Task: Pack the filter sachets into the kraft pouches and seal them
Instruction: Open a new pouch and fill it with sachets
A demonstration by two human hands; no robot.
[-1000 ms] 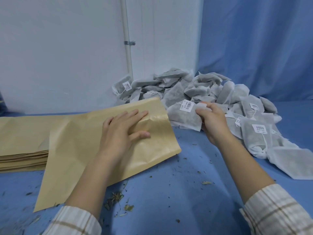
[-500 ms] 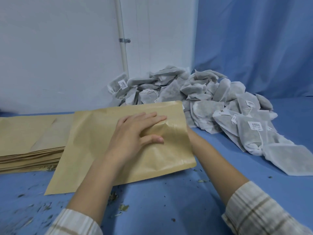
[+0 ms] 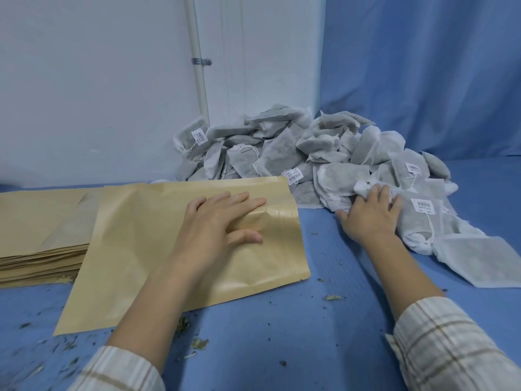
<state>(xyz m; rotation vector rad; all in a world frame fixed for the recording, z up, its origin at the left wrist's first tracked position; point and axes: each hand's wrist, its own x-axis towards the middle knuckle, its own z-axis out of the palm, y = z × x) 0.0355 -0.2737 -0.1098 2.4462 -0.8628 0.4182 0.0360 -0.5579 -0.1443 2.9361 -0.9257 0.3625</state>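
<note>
- Landmark: kraft pouch (image 3: 158, 238) lying flat on the blue table (image 3: 282, 334), long axis running left-near to right-far, mouth at its right end.
- left hand (image 3: 217, 221) rests on the pouch near the mouth, fingers straight and spread, thumb out; pressing it down, gripping nothing.
- right hand (image 3: 372, 215) is right of the pouch, well apart from its mouth, on the near edge of the sachet pile (image 3: 296, 153).
- Right fingers curl over a white filter sachet (image 3: 366, 189); looks like a grab, though I cannot tell whether it is lifted clear of the pile.
- Pile sits beyond and right of the pouch; its nearest sachets touch or just overlap the pouch's far right corner.
- Key relation: the mouth lies to the left of the gripped sachet, so the coming carry should go leftward; right hand is nearer the sachets, left nearer the mouth.
- Mouth looks flat, probably needs lifting open first.
- pouch stack (image 3: 36, 249) sits under the pouch's left end.
- Loose herb crumbs (image 3: 197, 342) scattered near the pouch's front edge.
</note>
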